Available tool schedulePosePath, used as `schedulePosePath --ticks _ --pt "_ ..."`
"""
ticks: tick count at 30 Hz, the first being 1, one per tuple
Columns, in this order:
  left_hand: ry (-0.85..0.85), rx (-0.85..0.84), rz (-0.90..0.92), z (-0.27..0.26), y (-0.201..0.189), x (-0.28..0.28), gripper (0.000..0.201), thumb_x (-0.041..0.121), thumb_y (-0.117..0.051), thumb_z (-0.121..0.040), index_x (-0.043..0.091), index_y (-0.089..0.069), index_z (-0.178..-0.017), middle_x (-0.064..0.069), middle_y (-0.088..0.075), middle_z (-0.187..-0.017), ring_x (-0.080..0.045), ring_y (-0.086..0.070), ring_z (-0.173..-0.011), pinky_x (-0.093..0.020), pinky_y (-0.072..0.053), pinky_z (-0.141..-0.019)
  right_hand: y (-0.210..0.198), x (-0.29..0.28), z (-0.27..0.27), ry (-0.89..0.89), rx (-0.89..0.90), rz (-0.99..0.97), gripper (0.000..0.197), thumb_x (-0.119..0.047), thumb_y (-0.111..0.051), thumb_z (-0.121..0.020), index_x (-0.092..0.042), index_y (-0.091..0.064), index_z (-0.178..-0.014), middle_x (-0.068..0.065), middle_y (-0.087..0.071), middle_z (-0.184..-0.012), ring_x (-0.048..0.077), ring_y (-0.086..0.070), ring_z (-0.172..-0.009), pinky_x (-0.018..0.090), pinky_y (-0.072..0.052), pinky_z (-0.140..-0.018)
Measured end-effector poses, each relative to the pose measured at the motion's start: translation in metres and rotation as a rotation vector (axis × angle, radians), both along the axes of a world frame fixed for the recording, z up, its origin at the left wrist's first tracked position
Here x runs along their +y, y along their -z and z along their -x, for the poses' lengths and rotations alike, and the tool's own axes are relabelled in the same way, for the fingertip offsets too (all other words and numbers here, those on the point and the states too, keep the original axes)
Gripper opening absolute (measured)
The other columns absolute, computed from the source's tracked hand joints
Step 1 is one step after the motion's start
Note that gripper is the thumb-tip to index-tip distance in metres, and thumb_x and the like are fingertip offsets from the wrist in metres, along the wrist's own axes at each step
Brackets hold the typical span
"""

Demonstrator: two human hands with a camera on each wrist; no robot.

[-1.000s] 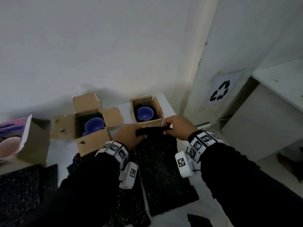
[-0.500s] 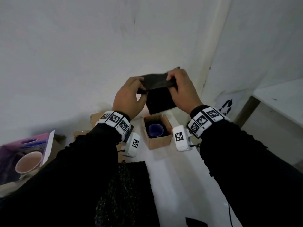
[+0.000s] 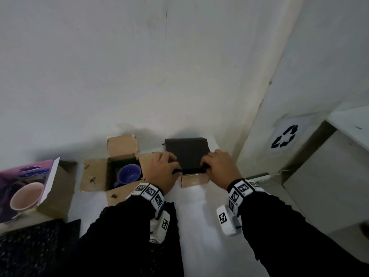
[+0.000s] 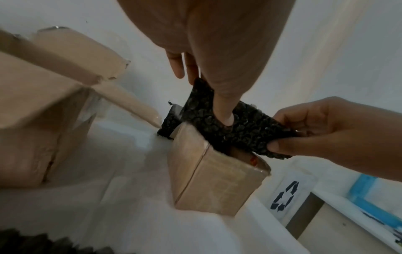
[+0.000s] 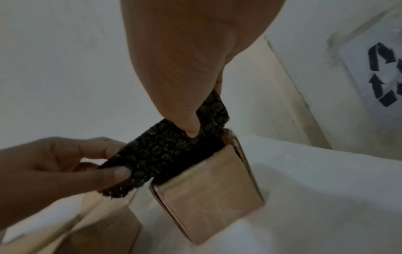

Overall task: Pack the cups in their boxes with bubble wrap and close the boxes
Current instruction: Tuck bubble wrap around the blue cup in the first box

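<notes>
A folded piece of black bubble wrap (image 3: 187, 154) lies across the open top of the small cardboard box (image 3: 194, 180) by the wall. It hides the box's inside. My left hand (image 3: 173, 169) pinches the wrap's near left corner, thumb pressed into the bubbles (image 4: 226, 118). My right hand (image 3: 206, 166) pinches the near right corner (image 5: 189, 128). Just to the left stands a larger open cardboard box (image 3: 93, 176) with a blue cup (image 3: 128, 173) inside.
A purple box (image 3: 28, 172) holding a pink cup (image 3: 26, 195) sits at the far left. More black bubble wrap sheets (image 3: 30, 248) lie at the table's near left. The wall runs close behind the boxes. A cabinet (image 3: 329, 176) stands off the table's right edge.
Both hands lifted the wrap off the table, folded it in the air before the wall, then brought it down onto the small box, covering the blue cup in it.
</notes>
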State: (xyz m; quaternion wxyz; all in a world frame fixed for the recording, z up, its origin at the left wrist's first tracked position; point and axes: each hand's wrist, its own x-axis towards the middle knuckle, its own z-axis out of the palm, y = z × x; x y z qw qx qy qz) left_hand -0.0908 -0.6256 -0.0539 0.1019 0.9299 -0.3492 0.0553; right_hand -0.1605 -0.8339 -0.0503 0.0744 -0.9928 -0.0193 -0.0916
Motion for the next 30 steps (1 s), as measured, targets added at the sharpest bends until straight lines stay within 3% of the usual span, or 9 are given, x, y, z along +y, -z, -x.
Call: schedulePosePath --ticks 3,5,8,11,13,17,22,26,30 --pt "-0.024 0.022 -0.102 0.001 0.016 -0.009 0.025 0.044 -0.051 -0.093 0.039 -0.068 -0.110 0.007 -0.042 -0.130 -0.023 -0.030 -0.121 -0.035 -0.025 -0.101 0.020 -0.004 -0.005 -0.059 0.110 0.098 0.015 -0.016 -0.049 -0.087 -0.022 -0.058 -0.096 0.000 -0.067 -0.086 0.026 -0.060 -0.082 0.034 -0.033 -0.073" --pt "0.007 -0.014 -0.137 0.001 0.022 -0.017 0.023 0.038 -0.053 -0.092 0.036 -0.069 -0.109 0.004 -0.047 -0.121 -0.023 -0.033 -0.115 -0.033 -0.029 -0.096 0.029 -0.007 -0.007 -0.122 0.132 0.113 0.013 -0.026 -0.045 -0.090 -0.021 -0.052 -0.099 0.001 -0.068 -0.085 0.027 -0.062 -0.082 0.037 -0.035 -0.087" --pt "0.060 -0.017 -0.216 -0.004 0.029 -0.028 0.023 0.028 -0.053 -0.090 0.030 -0.068 -0.108 0.006 -0.060 -0.106 -0.022 -0.044 -0.107 -0.034 -0.033 -0.091 0.037 -0.010 -0.009 -0.177 0.239 0.160 0.036 -0.051 -0.043 -0.090 -0.022 -0.044 -0.110 0.002 -0.068 -0.094 0.025 -0.061 -0.094 0.043 -0.023 -0.109" --pt "0.101 -0.029 -0.267 -0.005 0.028 -0.041 0.020 0.028 -0.050 -0.086 0.024 -0.068 -0.092 0.005 -0.069 -0.086 -0.022 -0.056 -0.095 -0.035 -0.029 -0.090 0.042 -0.013 -0.016 -0.171 0.282 0.237 0.045 -0.058 -0.042 -0.091 -0.020 -0.046 -0.117 0.005 -0.066 -0.101 0.027 -0.058 -0.100 0.047 -0.021 -0.107" --pt "0.124 -0.055 -0.237 -0.003 0.032 -0.044 0.034 0.035 -0.040 -0.087 0.021 -0.070 -0.077 0.004 -0.069 -0.077 -0.021 -0.058 -0.093 -0.037 -0.029 -0.091 0.045 -0.013 -0.024 -0.189 0.273 0.257 0.040 -0.054 -0.039 -0.094 -0.020 -0.055 -0.110 0.004 -0.067 -0.099 0.027 -0.058 -0.100 0.047 -0.019 -0.103" --pt "0.089 -0.099 -0.238 0.003 0.039 -0.037 0.041 0.043 -0.037 -0.085 0.023 -0.071 -0.075 0.000 -0.058 -0.096 -0.026 -0.048 -0.101 -0.044 -0.032 -0.087 0.053 -0.013 -0.031 -0.206 0.299 0.233 0.045 -0.057 -0.039 -0.095 -0.022 -0.066 -0.098 0.002 -0.065 -0.101 0.026 -0.053 -0.104 0.048 -0.021 -0.098" --pt "0.123 -0.122 -0.261 0.011 0.050 -0.034 0.032 0.019 -0.043 -0.079 0.014 -0.068 -0.099 -0.006 -0.060 -0.090 -0.027 -0.055 -0.081 -0.037 -0.046 -0.071 0.064 -0.010 -0.023 -0.180 0.191 0.266 0.022 -0.041 -0.076 -0.070 -0.022 -0.068 -0.075 -0.002 -0.064 -0.071 0.024 -0.059 -0.076 0.044 -0.026 -0.084" --pt "0.100 -0.104 -0.080 0.010 0.057 -0.016 0.025 0.020 -0.060 -0.085 0.015 -0.064 -0.110 -0.010 -0.054 -0.108 -0.029 -0.055 -0.087 -0.040 -0.051 -0.072 0.063 -0.011 -0.012 -0.195 0.102 0.216 0.036 -0.021 -0.068 -0.072 -0.020 -0.057 -0.107 0.000 -0.063 -0.072 0.027 -0.059 -0.077 0.054 -0.027 -0.099" --pt "0.025 0.040 0.083 0.006 0.048 -0.022 0.024 0.008 -0.070 -0.080 0.014 -0.072 -0.103 -0.009 -0.058 -0.097 -0.029 -0.059 -0.078 -0.037 -0.053 -0.061 0.059 -0.011 -0.013 -0.199 0.058 0.210 0.032 -0.009 -0.066 -0.070 -0.021 -0.061 -0.099 -0.001 -0.060 -0.072 0.026 -0.060 -0.070 0.059 -0.032 -0.102"
